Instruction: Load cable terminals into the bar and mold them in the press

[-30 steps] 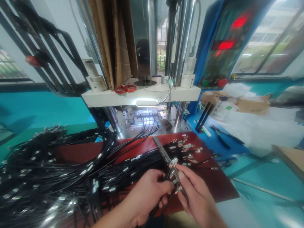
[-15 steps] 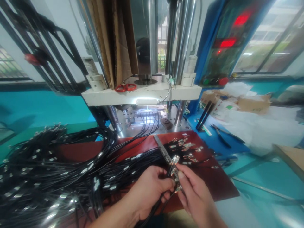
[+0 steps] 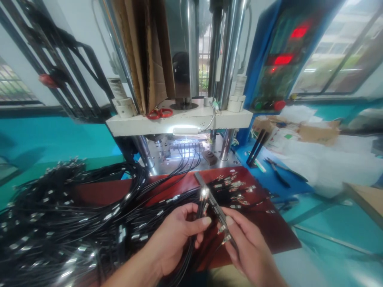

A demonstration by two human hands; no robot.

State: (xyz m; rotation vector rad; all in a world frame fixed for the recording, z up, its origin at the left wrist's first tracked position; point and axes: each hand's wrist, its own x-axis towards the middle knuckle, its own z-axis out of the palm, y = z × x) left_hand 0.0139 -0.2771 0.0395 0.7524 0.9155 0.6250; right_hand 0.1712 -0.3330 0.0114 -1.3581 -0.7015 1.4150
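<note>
Between thumb and fingers, my left hand [image 3: 182,231] grips a few black cables [image 3: 201,211] with shiny metal connectors [image 3: 204,193] at their upper ends. My right hand [image 3: 247,239] is closed on a long, narrow dark metal bar [image 3: 214,203] that slants from upper left to lower right. Some metal connectors sit along the lower part of this bar, beside my right fingertips. The held connectors are close to the bar's left edge; whether they touch it I cannot tell. Behind the bar, more cables with metal ends [image 3: 236,185] lie on the dark red board [image 3: 269,227].
A large heap of black cables [image 3: 60,215] covers the left side. Ahead stands a press with a white plate [image 3: 137,125], red-handled scissors [image 3: 160,114] on it, and a lit fixture [image 3: 187,149] holding cables below. Pliers [image 3: 278,173] lie on the blue surface at right.
My left hand has moved left with its cables, and their connectors now show apart from the bar's lower part. The bar is more exposed, still in my right hand. The view shifted slightly.
</note>
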